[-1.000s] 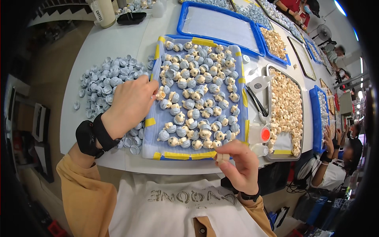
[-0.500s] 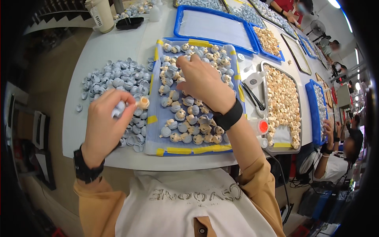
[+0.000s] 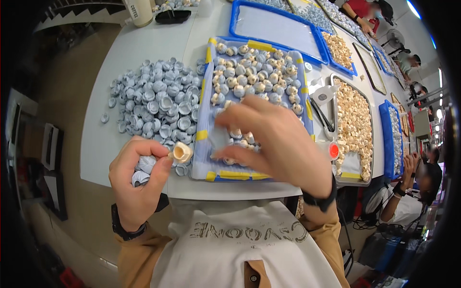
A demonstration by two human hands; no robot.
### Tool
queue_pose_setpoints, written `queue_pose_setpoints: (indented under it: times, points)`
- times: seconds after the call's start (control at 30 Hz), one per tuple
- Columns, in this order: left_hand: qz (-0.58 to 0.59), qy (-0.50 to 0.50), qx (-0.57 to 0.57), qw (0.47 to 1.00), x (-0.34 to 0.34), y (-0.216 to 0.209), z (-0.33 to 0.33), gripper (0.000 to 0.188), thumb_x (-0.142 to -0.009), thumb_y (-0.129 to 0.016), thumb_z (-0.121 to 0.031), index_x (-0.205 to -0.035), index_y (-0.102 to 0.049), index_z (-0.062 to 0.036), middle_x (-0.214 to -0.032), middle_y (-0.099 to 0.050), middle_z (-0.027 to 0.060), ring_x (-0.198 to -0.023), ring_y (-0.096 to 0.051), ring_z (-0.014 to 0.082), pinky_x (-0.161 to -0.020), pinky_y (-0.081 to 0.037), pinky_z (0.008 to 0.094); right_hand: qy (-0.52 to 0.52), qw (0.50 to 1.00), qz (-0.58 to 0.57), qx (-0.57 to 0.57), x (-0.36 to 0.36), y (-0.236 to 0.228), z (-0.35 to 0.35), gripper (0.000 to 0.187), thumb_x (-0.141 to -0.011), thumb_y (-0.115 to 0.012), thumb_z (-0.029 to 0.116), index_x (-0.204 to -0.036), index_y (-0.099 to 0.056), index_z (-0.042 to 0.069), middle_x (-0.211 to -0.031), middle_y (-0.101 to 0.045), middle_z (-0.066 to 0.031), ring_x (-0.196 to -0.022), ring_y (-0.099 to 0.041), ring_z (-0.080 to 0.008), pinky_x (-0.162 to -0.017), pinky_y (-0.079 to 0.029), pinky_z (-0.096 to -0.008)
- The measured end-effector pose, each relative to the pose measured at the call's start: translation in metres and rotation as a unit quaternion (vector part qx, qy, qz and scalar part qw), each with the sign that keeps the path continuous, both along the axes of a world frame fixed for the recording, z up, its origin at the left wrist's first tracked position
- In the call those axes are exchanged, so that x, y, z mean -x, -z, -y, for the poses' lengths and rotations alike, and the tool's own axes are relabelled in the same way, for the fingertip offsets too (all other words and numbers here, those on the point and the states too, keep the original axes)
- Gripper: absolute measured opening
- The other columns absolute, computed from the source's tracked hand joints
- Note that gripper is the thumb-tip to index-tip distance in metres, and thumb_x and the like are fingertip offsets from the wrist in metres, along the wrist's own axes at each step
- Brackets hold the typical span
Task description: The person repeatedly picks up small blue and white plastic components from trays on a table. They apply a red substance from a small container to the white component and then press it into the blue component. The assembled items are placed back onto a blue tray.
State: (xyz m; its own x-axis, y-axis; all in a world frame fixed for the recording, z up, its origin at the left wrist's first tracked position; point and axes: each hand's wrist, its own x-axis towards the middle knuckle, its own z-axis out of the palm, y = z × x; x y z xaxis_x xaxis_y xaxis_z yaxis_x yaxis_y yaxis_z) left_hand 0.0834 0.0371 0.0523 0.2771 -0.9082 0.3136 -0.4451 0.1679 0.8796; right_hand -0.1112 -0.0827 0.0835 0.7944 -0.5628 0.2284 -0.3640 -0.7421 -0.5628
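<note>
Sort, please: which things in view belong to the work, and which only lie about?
Belonging to the work:
hollow cream piece and blue shells, in the left hand
shell pile
taped tray of two-tone heads, beneath the right hand
likely, cream pieces in the metal tray

Apparently just lying about:
tall cup
flat black object

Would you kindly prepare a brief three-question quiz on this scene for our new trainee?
1. Which colour is the hollow piece at the fingertips of the left hand: (a) cream, (b) green or (c) black?
2. True or false: the heap of loose blue shells lies to the left of the yellow-taped tray.
3. What hides part of that tray from the camera?

Key: 1. a; 2. true; 3. the right hand.
</note>
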Motion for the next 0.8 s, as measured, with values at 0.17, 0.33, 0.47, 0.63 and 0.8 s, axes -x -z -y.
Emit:
queue_pose_setpoints:
  times: [0.17,0.33,0.47,0.63,0.8]
  points:
    - [0.107,0.067,0.078,0.989,0.018,-0.003,0.006,0.014,-0.071,-0.065,0.005,-0.081,-0.058,0.0003,-0.074,-0.058,0.0077,-0.061,-0.053,0.0159,-0.055,-0.042,0.0261,-0.015,0.996,0.018,-0.084,0.025,0.018,-0.037,0.030,-0.070,-0.071,0.025,-0.092,-0.056,0.010,-0.074,-0.049,-0.0079,-0.065,-0.054,-0.0270,-0.054,-0.042,-0.0364]
    - [0.192,0.118,0.128,0.966,0.031,0.000,0.012,0.022,-0.066,-0.067,0.007,-0.084,-0.058,-0.0016,-0.074,-0.059,0.0085,-0.061,-0.056,0.0209,-0.052,-0.045,0.0290,0.031,0.992,0.033,-0.121,0.035,0.024,-0.044,0.031,-0.068,-0.074,0.026,-0.089,-0.058,0.010,-0.071,-0.051,-0.0061,-0.062,-0.054,-0.0252,-0.052,-0.042,-0.0350]
    - [0.258,0.127,0.140,0.947,0.033,0.000,0.015,0.026,-0.064,-0.069,0.006,-0.085,-0.058,-0.0031,-0.075,-0.058,0.0076,-0.058,-0.056,0.0212,-0.048,-0.043,0.0291,0.053,0.991,0.053,-0.114,0.039,0.024,-0.042,0.030,-0.066,-0.075,0.024,-0.086,-0.058,0.009,-0.071,-0.053,-0.0049,-0.062,-0.055,-0.0236,-0.051,-0.042,-0.0337]
    - [0.331,0.141,0.177,0.916,0.036,0.006,0.018,0.028,-0.062,-0.068,0.003,-0.087,-0.059,-0.0033,-0.077,-0.055,0.0060,-0.054,-0.052,0.0186,-0.044,-0.039,0.0277,0.065,0.989,0.064,-0.120,0.043,0.025,-0.041,0.029,-0.065,-0.076,0.024,-0.083,-0.059,0.009,-0.069,-0.054,-0.0039,-0.061,-0.055,-0.0225,-0.050,-0.041,-0.0329]
    - [0.377,0.167,0.217,0.885,0.035,0.009,0.021,0.024,-0.065,-0.065,-0.004,-0.089,-0.060,-0.0026,-0.076,-0.054,0.0059,-0.053,-0.049,0.0169,-0.042,-0.037,0.0266,0.074,0.987,0.075,-0.122,0.044,0.027,-0.041,0.029,-0.065,-0.076,0.025,-0.082,-0.059,0.009,-0.066,-0.054,-0.0032,-0.060,-0.055,-0.0221,-0.049,-0.041,-0.0327]
